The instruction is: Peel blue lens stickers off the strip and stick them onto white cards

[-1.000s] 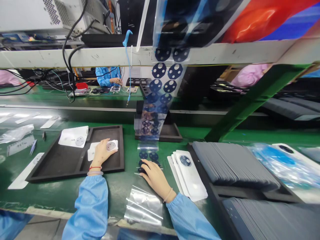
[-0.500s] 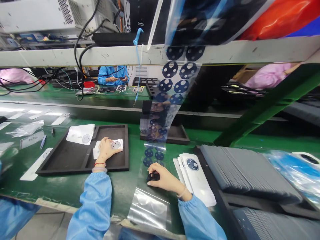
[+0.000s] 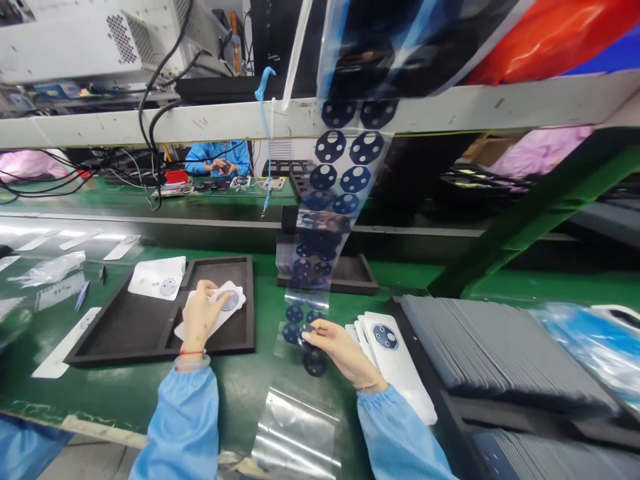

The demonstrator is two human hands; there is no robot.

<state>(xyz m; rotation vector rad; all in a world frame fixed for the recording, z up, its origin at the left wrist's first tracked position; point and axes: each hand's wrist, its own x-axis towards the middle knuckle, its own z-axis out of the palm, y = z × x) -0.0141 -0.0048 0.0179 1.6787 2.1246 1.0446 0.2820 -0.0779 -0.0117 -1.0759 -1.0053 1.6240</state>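
My left hand (image 3: 201, 315) grips a white phone back cover (image 3: 220, 319), thumb near its round grey camera area. The cover is tilted over the right compartment of a black tray (image 3: 254, 300), and part of it is hidden by the hand. My right hand (image 3: 336, 348) is closed in a pinch on a dark round sticker with holes (image 3: 305, 340), at the lower end of a clear strip (image 3: 313, 267) of such stickers. Another dark disc (image 3: 314, 364) shows just under the fingers. Whether it is attached to the strip, I cannot tell.
White covers with dark camera discs (image 3: 400, 367) lie fanned right of my right hand. Beyond them stand rows of grey sheets (image 3: 500, 347) in a black rack. Another white cover (image 3: 157, 277) rests in the tray's left part. Clear film (image 3: 297, 433) lies near the front edge.
My left hand has turned the white cover to a steeper slant. My right hand has moved slightly up, and its fingers have straightened, showing the dark discs more clearly.
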